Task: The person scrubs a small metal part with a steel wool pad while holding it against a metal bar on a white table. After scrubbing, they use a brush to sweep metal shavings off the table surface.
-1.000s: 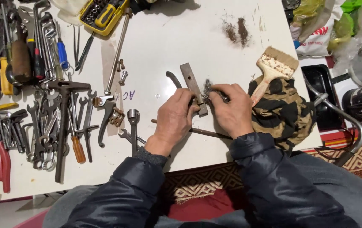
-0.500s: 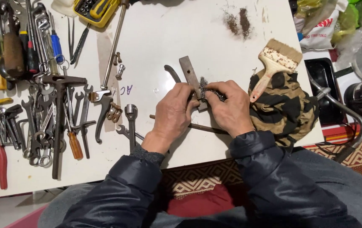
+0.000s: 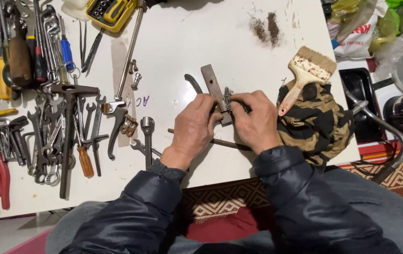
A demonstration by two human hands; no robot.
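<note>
Pinching from both sides, the person's fingers [image 3: 221,104] are clamped on a flat, rusty metal bar [image 3: 212,84] that lies slantwise near the middle of the white bench [image 3: 187,42]; the left hand [image 3: 196,124] closes over the bar's lower end while the right hand [image 3: 257,120] presses a small wad of grey steel wool [image 3: 227,94] against its edge. Judging from this grip, the step in hand looks like scrubbing rust off the bar, and the next move would call for the left hand to keep the bar pinned flat while the right rubs along its length without slipping off the narrow face. A thin dark rod [image 3: 225,142] lies under the wrists toward the bench's near edge, and a curved dark piece [image 3: 193,83] sits just beside the bar's upper end. By the right edge a paintbrush [image 3: 307,75] rests on a camouflage cloth [image 3: 319,122]. Two small heaps of brown dust [image 3: 265,26] lie near the far edge. Spanners [image 3: 51,136] and screwdrivers crowd the left edge, with a yellow socket case [image 3: 112,13] at the far edge. Beyond the far right corner sit a white printed bag [image 3: 356,35] and green plastic bags [image 3: 389,21]; faint blue writing [image 3: 138,100] marks the benchtop left of the hands.
</note>
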